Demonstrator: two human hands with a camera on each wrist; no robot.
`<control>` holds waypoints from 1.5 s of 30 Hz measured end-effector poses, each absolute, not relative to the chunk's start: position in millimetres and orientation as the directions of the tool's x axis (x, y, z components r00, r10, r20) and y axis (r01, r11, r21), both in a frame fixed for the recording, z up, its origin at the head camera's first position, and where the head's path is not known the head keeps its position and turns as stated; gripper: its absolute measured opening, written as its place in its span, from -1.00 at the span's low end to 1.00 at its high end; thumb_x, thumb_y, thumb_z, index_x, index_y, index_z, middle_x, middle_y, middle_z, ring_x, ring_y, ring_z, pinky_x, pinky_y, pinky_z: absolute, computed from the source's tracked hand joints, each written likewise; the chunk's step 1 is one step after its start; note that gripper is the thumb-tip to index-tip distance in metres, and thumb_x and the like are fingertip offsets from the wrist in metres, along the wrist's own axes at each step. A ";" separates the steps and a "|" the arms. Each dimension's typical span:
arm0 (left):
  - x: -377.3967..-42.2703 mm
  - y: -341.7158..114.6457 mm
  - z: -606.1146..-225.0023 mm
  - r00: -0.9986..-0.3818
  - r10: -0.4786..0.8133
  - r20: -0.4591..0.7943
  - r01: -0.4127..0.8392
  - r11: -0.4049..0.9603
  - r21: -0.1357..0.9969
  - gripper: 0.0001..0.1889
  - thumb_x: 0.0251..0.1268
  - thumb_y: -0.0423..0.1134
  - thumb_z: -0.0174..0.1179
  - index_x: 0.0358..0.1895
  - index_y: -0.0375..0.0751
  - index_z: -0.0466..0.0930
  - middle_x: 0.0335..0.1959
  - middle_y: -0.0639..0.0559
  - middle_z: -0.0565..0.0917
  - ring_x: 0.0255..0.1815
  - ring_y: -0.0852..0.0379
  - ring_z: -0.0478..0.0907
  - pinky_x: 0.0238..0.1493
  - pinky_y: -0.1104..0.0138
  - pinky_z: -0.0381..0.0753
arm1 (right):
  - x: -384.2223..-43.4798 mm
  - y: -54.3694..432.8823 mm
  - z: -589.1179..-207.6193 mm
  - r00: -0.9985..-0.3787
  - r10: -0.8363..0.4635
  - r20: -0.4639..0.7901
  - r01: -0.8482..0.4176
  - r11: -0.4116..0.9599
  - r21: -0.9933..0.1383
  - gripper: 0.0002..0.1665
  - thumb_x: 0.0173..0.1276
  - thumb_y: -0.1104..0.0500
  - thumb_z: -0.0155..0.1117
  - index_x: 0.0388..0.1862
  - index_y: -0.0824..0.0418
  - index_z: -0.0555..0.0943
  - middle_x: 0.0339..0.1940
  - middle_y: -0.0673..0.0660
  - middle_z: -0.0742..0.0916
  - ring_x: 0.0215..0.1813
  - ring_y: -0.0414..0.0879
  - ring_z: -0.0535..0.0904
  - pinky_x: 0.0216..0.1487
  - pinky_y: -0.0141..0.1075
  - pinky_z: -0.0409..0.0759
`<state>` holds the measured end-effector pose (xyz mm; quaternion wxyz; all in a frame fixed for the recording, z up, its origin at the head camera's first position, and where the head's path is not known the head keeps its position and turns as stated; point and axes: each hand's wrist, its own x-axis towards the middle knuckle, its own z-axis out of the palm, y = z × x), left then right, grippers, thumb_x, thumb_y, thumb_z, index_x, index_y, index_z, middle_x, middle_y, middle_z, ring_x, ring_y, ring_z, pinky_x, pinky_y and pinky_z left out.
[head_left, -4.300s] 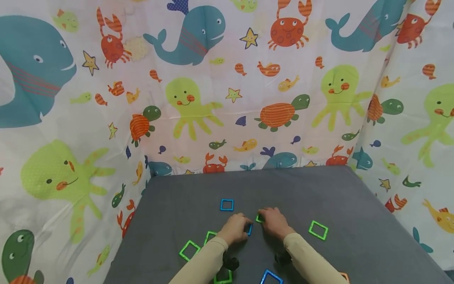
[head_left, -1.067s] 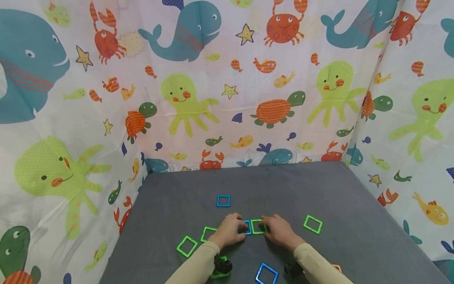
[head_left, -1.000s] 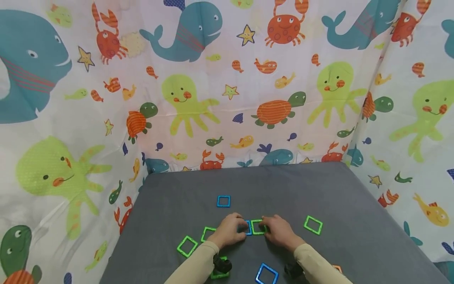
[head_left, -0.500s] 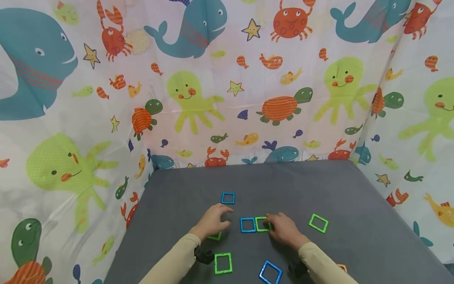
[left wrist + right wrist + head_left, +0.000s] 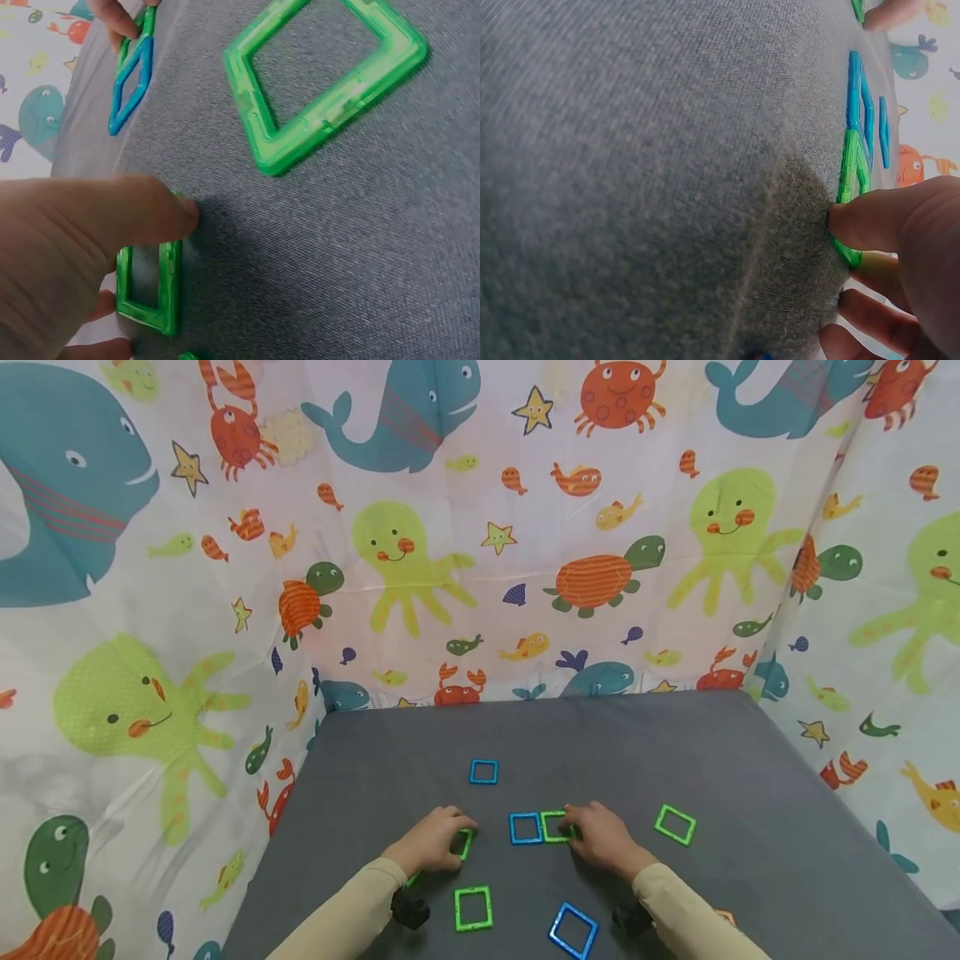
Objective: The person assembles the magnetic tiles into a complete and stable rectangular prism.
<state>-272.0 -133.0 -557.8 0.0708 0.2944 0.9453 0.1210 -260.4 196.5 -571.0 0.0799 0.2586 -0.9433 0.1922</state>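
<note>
Green edge faces blue edge across a strip of bare worktop [image 5: 390,752] in the head view, and that gap is the relation that matters. The left square [image 5: 467,845] sits in the grasp of the left hand [image 5: 431,842], its right side poking out past the fingertips. The blue square [image 5: 513,830] lies to its right and a touch farther from the person, flat and edge to edge with the right square [image 5: 555,841], whose outer side the right hand [image 5: 600,835] pinches. Being square, none of these has a long axis of its own, but the joined pair runs left to right. The left square's visible side leans slightly against the blue one's left side, so the two are not quite parallel. The left hand is the nearer one to the blue square's free side; a near green square [image 5: 474,927] rests apart, towards the person.

In the left wrist view, the thumb crosses the left square, with other fingers along its far side; the pair shows well beyond, blue end towards this hand.

In the right wrist view, thumb and finger clasp the right square at the end away from the blue, and the left hand's fingertip shows past the blue, holding a bit of green
</note>
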 end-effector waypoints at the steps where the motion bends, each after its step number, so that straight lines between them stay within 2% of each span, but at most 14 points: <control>1: -272.6 -132.3 -557.2 -0.814 0.577 -0.063 0.543 0.796 0.267 -0.47 0.07 -0.26 0.48 0.20 -0.03 0.67 0.12 -0.04 0.64 0.08 -0.03 0.55 0.09 0.15 0.61 | -260.8 196.8 -570.8 -0.850 -0.462 0.254 -0.524 0.792 -0.314 -0.73 0.08 0.38 0.46 -0.19 0.20 0.81 0.11 0.31 0.78 -0.29 0.05 0.58 -0.34 -0.22 0.51; 9: -276.7 -126.2 -552.1 -0.805 0.590 -0.057 0.564 0.792 0.235 -0.54 0.09 -0.25 0.48 0.13 -0.05 0.71 0.01 -0.01 0.69 -0.05 0.04 0.57 0.05 0.17 0.61 | -262.4 198.6 -566.9 -0.848 -0.473 0.241 -0.528 0.796 -0.296 -0.71 0.10 0.38 0.44 -0.16 0.21 0.80 0.12 0.32 0.77 -0.25 0.07 0.60 -0.30 -0.15 0.57; 19: -281.0 -123.8 -563.0 -0.808 0.589 0.016 0.572 0.779 0.258 -0.60 0.14 -0.09 0.42 0.08 -0.01 0.73 -0.10 0.03 0.69 -0.21 0.16 0.53 -0.12 0.23 0.61 | -262.2 200.5 -568.2 -0.848 -0.477 0.232 -0.529 0.788 -0.313 -0.71 0.11 0.41 0.40 -0.18 0.19 0.80 0.12 0.32 0.77 -0.26 0.07 0.58 -0.38 -0.26 0.47; 24: -284.4 -111.7 -569.5 -0.834 0.548 0.062 0.532 0.772 0.347 -0.59 0.21 -0.05 0.38 0.13 -0.03 0.71 -0.11 0.01 0.67 -0.28 0.22 0.46 -0.19 0.27 0.58 | -262.8 199.9 -571.9 -0.852 -0.466 0.239 -0.522 0.795 -0.310 -0.70 0.09 0.40 0.40 -0.19 0.18 0.81 0.11 0.31 0.78 -0.24 0.08 0.60 -0.35 -0.24 0.49; 32: -290.2 -88.8 -582.7 -0.882 0.447 0.148 0.440 0.668 0.600 -0.52 0.35 -0.02 0.31 0.27 -0.12 0.62 0.09 -0.03 0.67 0.02 0.03 0.61 0.02 0.10 0.63 | -260.9 196.4 -572.7 -0.859 -0.464 0.216 -0.511 0.799 -0.316 -0.71 0.12 0.39 0.40 -0.16 0.21 0.81 0.15 0.34 0.75 -0.27 0.08 0.56 -0.36 -0.25 0.46; 37: -291.3 -77.0 -589.5 -0.914 0.335 0.229 0.386 0.543 0.746 -0.51 0.38 -0.05 0.29 0.29 -0.15 0.59 0.07 -0.08 0.67 0.02 -0.03 0.66 0.00 0.08 0.67 | -259.5 196.3 -572.9 -0.858 -0.465 0.220 -0.514 0.797 -0.317 -0.71 0.13 0.39 0.41 -0.14 0.21 0.80 0.16 0.34 0.75 -0.30 0.05 0.54 -0.38 -0.29 0.41; 45: -287.1 -60.2 -592.2 -0.911 0.274 0.308 0.402 0.431 0.807 -0.55 0.35 -0.21 0.31 0.28 -0.24 0.60 0.03 -0.15 0.67 0.04 -0.11 0.70 0.05 0.07 0.72 | -262.0 197.8 -575.7 -0.852 -0.465 0.241 -0.521 0.794 -0.313 -0.72 0.13 0.39 0.42 -0.15 0.21 0.80 0.16 0.34 0.75 -0.30 0.03 0.55 -0.38 -0.32 0.39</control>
